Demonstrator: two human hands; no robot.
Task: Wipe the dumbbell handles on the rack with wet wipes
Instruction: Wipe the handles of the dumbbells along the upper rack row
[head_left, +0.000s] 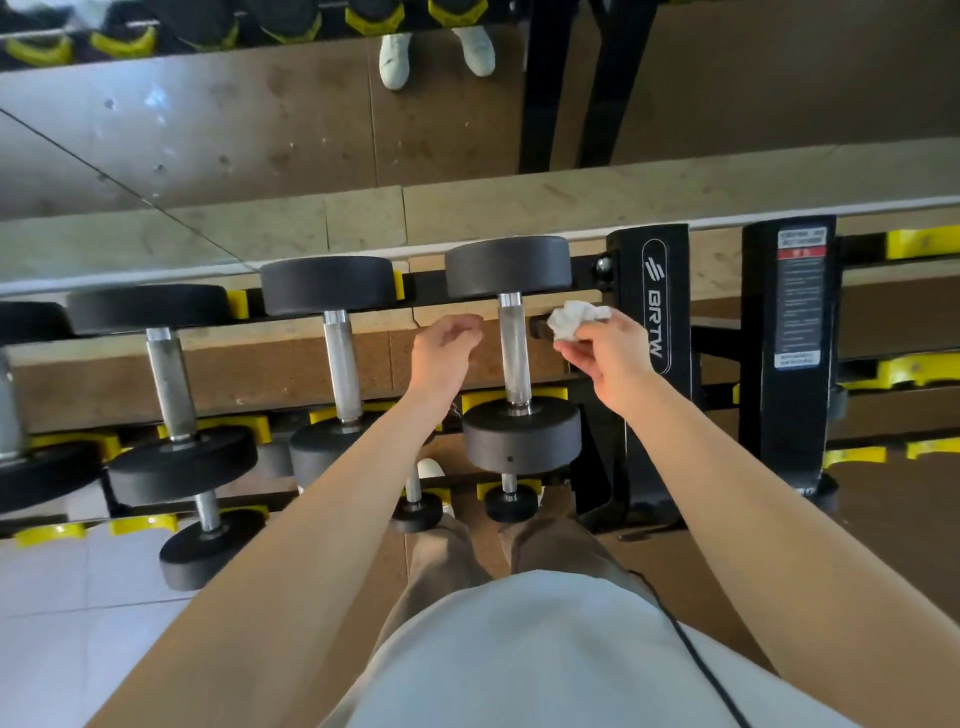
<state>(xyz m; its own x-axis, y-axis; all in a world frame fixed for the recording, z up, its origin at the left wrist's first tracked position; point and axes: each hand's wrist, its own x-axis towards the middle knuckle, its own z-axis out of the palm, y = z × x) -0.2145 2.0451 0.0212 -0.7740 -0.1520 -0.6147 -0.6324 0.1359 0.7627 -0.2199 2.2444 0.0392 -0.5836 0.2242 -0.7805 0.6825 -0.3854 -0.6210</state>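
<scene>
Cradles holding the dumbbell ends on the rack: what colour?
Yellow cradles, on a black rack; the head view shows them best.

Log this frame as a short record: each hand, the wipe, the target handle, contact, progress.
left hand: empty, fingers loosely curled, just left of the handle
right hand: pinches the wipe, just right of the handle
wet wipe: white, crumpled
dumbbell handle: steel, rightmost on the top tier of the rack
contact: neither hand nor wipe on the handle
progress: not wiping at this instant
</scene>
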